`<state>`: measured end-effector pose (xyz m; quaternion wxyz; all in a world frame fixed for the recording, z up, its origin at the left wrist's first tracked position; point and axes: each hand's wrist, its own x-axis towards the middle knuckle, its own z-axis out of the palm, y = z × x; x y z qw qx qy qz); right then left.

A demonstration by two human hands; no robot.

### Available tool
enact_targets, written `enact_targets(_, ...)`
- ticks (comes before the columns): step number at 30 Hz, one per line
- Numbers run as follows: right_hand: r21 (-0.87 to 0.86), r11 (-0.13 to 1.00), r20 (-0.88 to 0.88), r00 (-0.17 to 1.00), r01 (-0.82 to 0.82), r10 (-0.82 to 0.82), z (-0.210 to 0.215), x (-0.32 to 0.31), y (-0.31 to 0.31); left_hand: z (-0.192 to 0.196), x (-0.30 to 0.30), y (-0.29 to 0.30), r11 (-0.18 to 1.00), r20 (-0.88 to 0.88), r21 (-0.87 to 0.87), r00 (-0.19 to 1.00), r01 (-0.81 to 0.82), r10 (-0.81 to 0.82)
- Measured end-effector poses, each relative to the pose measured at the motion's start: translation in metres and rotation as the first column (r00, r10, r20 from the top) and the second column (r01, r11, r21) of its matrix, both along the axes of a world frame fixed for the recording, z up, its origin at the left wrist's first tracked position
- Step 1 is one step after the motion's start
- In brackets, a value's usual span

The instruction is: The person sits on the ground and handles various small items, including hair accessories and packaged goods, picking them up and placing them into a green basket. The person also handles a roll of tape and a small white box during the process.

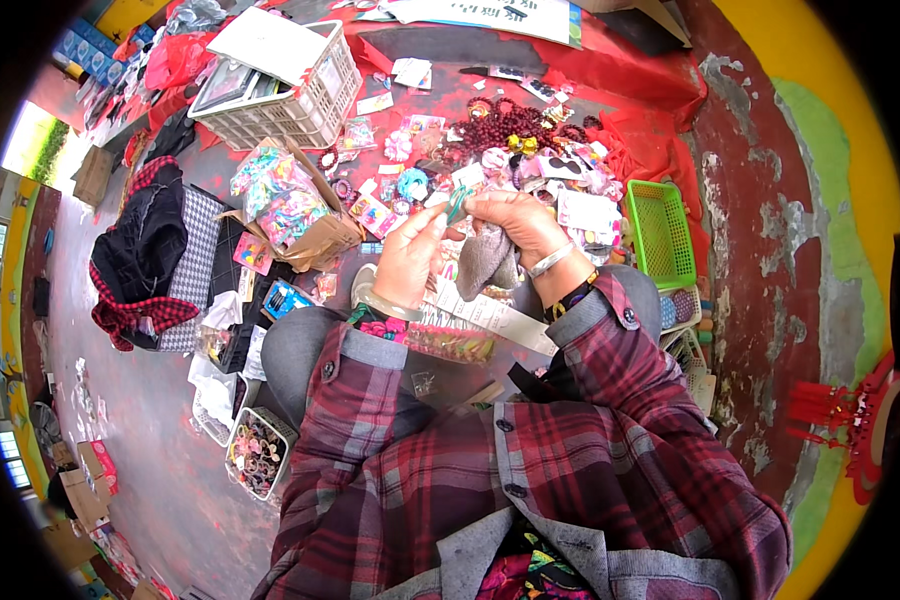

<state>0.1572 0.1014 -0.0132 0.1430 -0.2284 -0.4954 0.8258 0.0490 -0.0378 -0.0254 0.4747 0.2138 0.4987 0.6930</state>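
Note:
My left hand (410,258) and my right hand (515,222) meet in front of me over the red-covered table (610,70). Both pinch a small green elastic band (457,203) between their fingertips. My right hand also has a grey cloth (488,262) hanging under it. A pale bangle sits on my left wrist and a silver one on my right. Below the hands lies a strip of white cards (490,315) and a clear packet of coloured pieces (448,343) on my lap.
A heap of hair ornaments and dark beads (505,125) covers the table. A green basket (660,232) stands at right, a white crate (290,95) at back left, an open carton of colourful bands (290,205) at left. A small box of hair ties (257,455) sits on the floor.

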Motion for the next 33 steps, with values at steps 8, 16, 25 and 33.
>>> enact_targets(8,0.068,0.905,-0.225,0.890,0.419,-0.395,0.022,0.007,0.009,0.006,-0.004,0.002,0.994,0.131,0.022,0.986,-0.104,0.100)
enact_targets(16,0.965,-0.122,-0.247,0.961,0.232,-0.127,0.019,-0.009,-0.053,0.016,0.020,0.008,0.974,0.213,-0.080,0.951,-0.213,0.226)
enact_targets(25,0.886,0.313,-0.223,0.906,0.342,-0.359,-0.005,-0.018,-0.033,0.000,0.018,0.004,0.999,0.019,-0.043,1.000,-0.005,0.006)
enact_targets(33,-0.097,0.906,-0.004,0.911,0.411,-0.413,-0.020,-0.010,0.002,0.007,0.002,0.002,0.987,0.171,0.149,0.981,0.066,-0.092)
